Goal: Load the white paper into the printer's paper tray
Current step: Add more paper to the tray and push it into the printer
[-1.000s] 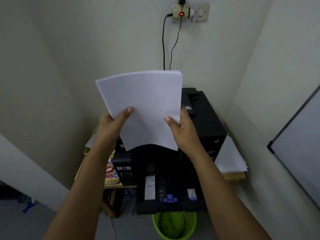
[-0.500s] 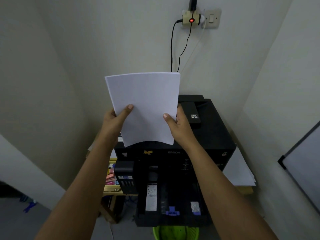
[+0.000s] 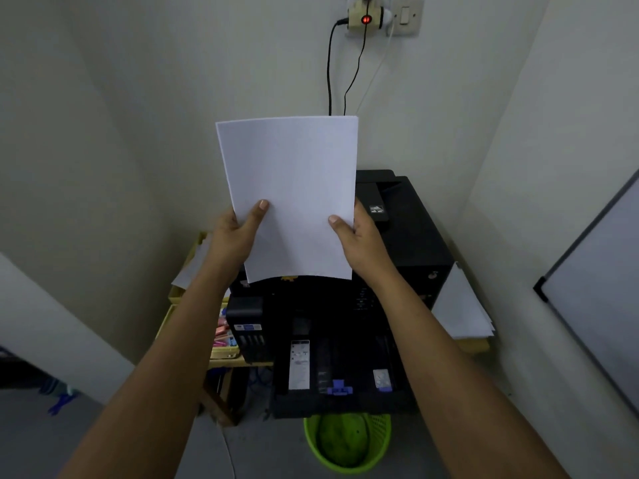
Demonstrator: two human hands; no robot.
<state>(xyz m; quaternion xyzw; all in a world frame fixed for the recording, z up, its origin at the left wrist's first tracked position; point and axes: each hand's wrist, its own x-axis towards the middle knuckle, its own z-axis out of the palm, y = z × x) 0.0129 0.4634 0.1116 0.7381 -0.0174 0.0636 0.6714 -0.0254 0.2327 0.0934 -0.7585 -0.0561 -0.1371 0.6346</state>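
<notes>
I hold a stack of white paper (image 3: 294,188) upright in front of me, above the black printer (image 3: 408,250). My left hand (image 3: 235,233) grips the paper's lower left edge with the thumb on its face. My right hand (image 3: 359,236) grips the lower right edge the same way. The printer's paper tray (image 3: 342,375) is pulled out toward me, black inside, with a blue guide tab near its front. The paper hides the printer's top left part.
The printer stands on a small wooden table (image 3: 473,345) in a wall corner. Loose white sheets (image 3: 460,305) lie to the printer's right. A green basket (image 3: 347,444) stands on the floor below the tray. A whiteboard (image 3: 598,288) leans at the right. Cables (image 3: 330,63) hang from a wall socket.
The paper has straightened from a leftward tilt to nearly upright and square. Both hands keep their grip on its lower edges.
</notes>
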